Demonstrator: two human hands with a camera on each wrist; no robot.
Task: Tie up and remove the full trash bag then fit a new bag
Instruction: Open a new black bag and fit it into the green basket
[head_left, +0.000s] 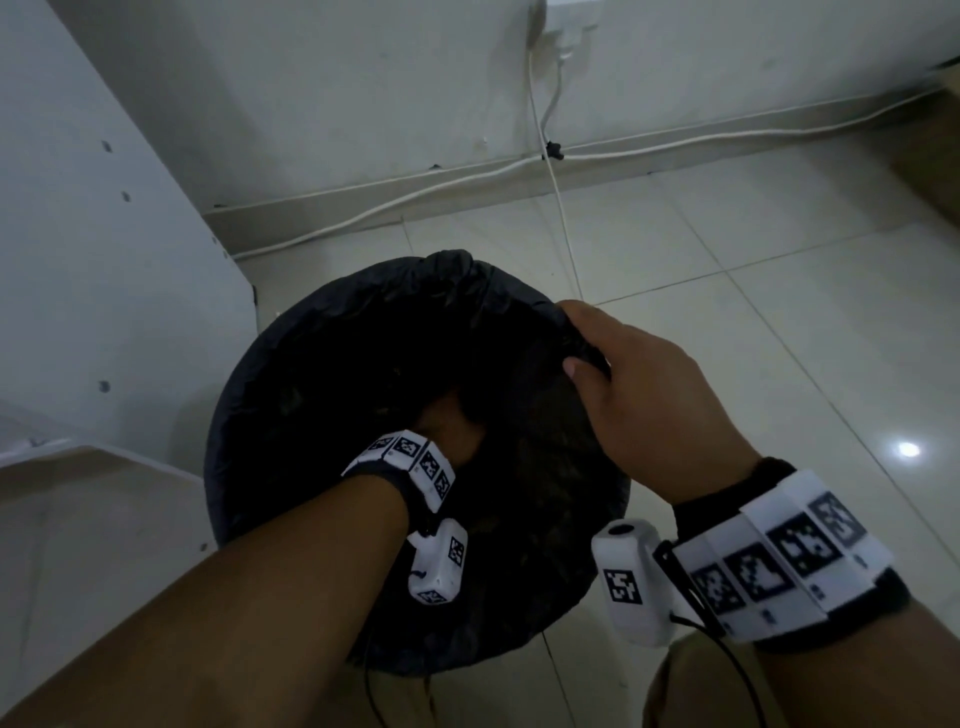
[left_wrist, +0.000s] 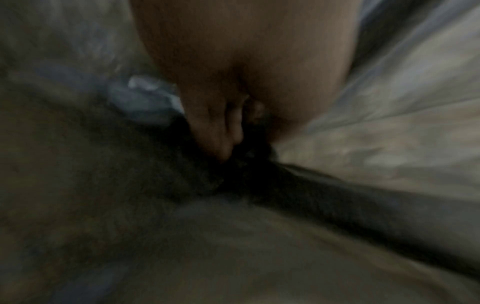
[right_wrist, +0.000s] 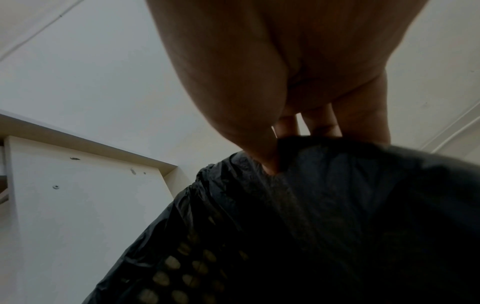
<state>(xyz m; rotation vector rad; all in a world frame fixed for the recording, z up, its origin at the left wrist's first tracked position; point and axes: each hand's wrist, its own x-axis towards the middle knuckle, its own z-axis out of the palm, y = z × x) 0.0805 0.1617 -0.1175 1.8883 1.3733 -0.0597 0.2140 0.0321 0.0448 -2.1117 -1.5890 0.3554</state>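
Plainly, the biggest thing in view is the round bin (head_left: 597, 551) on the tiled floor (head_left: 701, 249), next to a white cabinet panel (head_left: 93, 218) and below a wall with a white cable (head_left: 558, 202) running down it. Its perforated side shows through from the right wrist view. A black trash bag (head_left: 332, 332) lines it, its edge folded over the rim all the way round, so I judge this to be the last step: fitting the new bag. I cannot tell from these pictures where the full bag is; it is not in sight.

Next in size, the left forearm reaches down into the bin, and the left hand (head_left: 449, 426) is low inside the bag. The left wrist view is blurred; its fingers (left_wrist: 221, 131) seem bunched against dark plastic near the bottom, but whether they grip it or only press it I cannot tell.

Smaller, the right hand (head_left: 644, 395) sits at the far right of the rim, thumb and fingers pinching a fold of the bag's edge there.

What comes next probably calls for pushing the liner down flat against the base while the right hand keeps the edge from slipping in.
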